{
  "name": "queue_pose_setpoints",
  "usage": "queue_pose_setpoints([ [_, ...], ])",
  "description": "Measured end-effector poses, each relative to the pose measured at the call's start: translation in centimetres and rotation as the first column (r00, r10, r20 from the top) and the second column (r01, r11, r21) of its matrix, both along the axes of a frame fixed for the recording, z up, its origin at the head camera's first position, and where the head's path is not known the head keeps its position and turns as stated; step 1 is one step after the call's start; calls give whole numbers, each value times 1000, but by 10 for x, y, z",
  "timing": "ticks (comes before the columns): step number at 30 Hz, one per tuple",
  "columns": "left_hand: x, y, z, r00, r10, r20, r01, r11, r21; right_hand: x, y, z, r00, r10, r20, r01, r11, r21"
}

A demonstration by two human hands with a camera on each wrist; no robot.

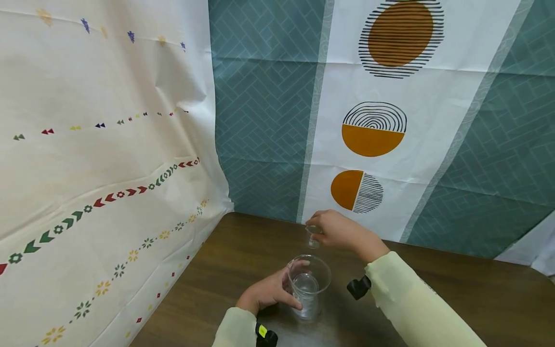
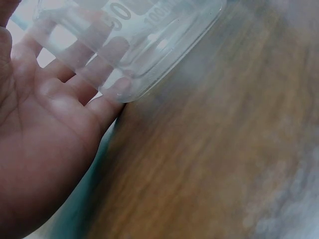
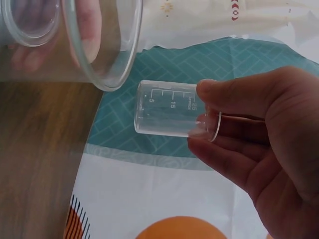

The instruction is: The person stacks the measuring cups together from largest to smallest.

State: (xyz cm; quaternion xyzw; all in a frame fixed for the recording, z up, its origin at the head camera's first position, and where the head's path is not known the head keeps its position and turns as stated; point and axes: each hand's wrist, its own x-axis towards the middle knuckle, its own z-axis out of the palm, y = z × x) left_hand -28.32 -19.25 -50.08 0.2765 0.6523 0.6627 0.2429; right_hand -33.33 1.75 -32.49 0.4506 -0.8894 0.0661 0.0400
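Note:
A large clear beaker [image 1: 323,285] stands on the wooden table with a smaller clear beaker [image 1: 306,284] nested inside it. My left hand [image 1: 270,291] grips the large beaker, thumb on the near side and fingers around the far side. Printed measuring marks show on its wall in the left wrist view. Above and just beyond its rim, my right hand [image 1: 340,232] holds a small clear beaker [image 3: 167,109] near its lip, between thumb and fingers. White graduation lines run along this small beaker, and its inside looks empty.
Behind the brown table [image 1: 251,250] hangs a teal and white patterned cloth [image 1: 269,115]. A cream cloth [image 1: 108,159] with coloured motifs borders the left side. Dark wrist cameras [image 1: 359,287] sit by both sleeves.

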Motion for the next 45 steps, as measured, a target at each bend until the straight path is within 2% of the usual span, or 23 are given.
queue_pose_setpoints([
  [7,-1,0,0,1000,8,-10,-8,1000,-11,6,0,6,1000,-16,-4,16,1000,9],
  [20,1,0,0,1000,8,-19,-8,1000,-5,15,0,13,1000,27,-12,-27,1000,5],
  [30,1,1,0,999,34,-36,-35,998,-45,21,0,13,999,36,-13,-36,999,-6],
  [45,1,1,2,999,36,-30,-38,997,-61,29,3,14,999,50,11,-50,999,-3],
])
